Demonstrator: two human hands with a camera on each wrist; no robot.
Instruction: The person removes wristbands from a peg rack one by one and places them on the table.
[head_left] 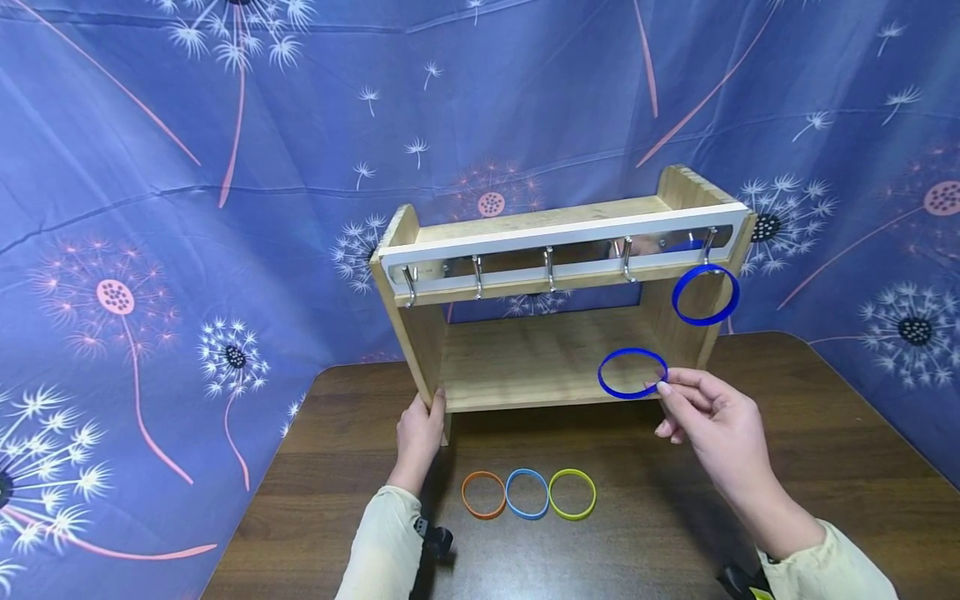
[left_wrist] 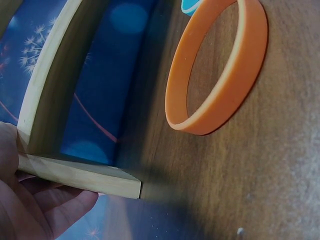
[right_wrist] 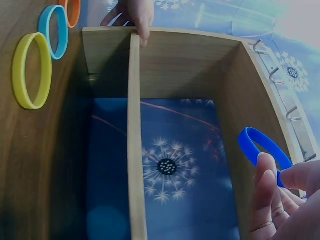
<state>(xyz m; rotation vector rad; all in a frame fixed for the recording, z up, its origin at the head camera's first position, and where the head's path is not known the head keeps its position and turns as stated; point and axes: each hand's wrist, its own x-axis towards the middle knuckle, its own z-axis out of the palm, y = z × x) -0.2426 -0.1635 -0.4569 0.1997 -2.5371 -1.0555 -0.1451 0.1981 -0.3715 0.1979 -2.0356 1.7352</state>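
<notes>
My right hand point(head_left: 716, 425) pinches a blue silicone wristband point(head_left: 632, 351) between thumb and fingertips, in front of the shelf's opening and below the hook rail. A second blue wristband point(head_left: 705, 322) hangs from the rightmost hook point(head_left: 708, 242). With my left hand point(head_left: 418, 433) I grip the lower left front corner of the wooden shelf point(head_left: 525, 358); in the left wrist view the thumb and fingers lie on either side of its board point(left_wrist: 85, 177). On the table before the shelf lie an orange wristband point(head_left: 483, 517), a light blue wristband point(head_left: 528, 517) and a yellow wristband point(head_left: 572, 517), side by side.
Several metal hooks, one of them a middle hook point(head_left: 549, 271), line the white-edged rail point(head_left: 450, 248) across the shelf's front. The brown wooden table point(head_left: 337, 500) carries the shelf. Behind hangs a blue dandelion-print cloth point(head_left: 300, 125).
</notes>
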